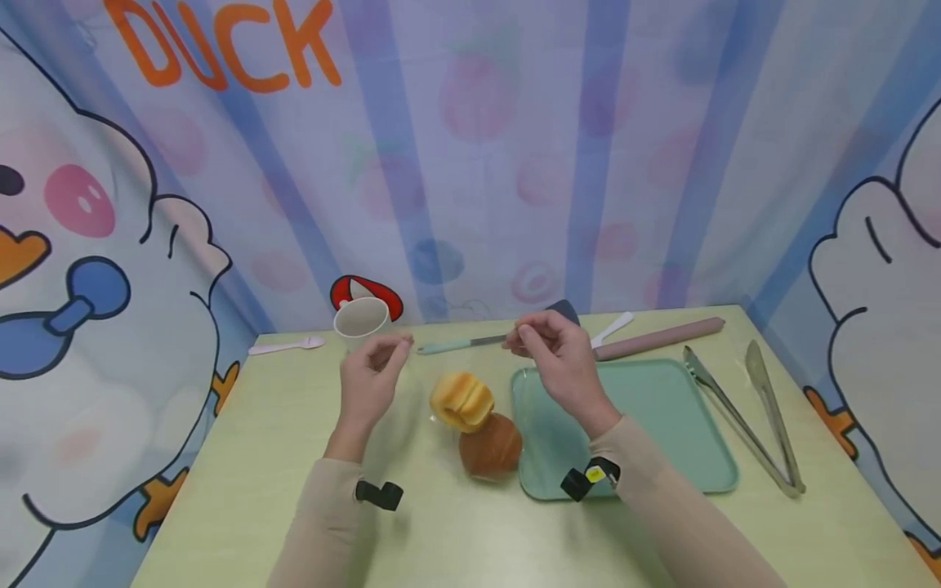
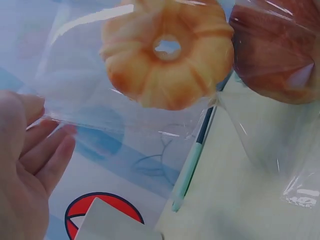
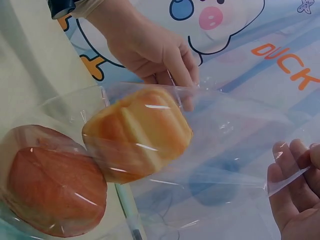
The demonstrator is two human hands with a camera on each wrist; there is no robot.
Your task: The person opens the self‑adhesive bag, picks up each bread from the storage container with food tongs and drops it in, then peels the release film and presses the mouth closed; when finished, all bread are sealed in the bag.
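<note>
A clear plastic bag point(image 3: 230, 175) hangs between my two hands, with a yellow ring-shaped bread point(image 1: 461, 402) and a brown bun point(image 1: 490, 447) inside. Fingers of my left hand point(image 1: 370, 384) pinch one edge of the bag, near the white cup. On the other side, my right hand point(image 1: 566, 367) pinches the opposite edge, over the green tray. In the left wrist view the ring bread point(image 2: 135, 75) shows its central hole, and the bun point(image 2: 270, 55) is beside it. Both breads overlap the table's middle in the head view.
A white cup point(image 1: 363, 318) stands at the back left beside a pink utensil point(image 1: 287, 346). Behind the green tray point(image 1: 662, 425) lie a spatula point(image 1: 448, 346), a white utensil point(image 1: 613, 327) and a mauve rod point(image 1: 662, 337). Metal tongs point(image 1: 779, 433) lie at the right.
</note>
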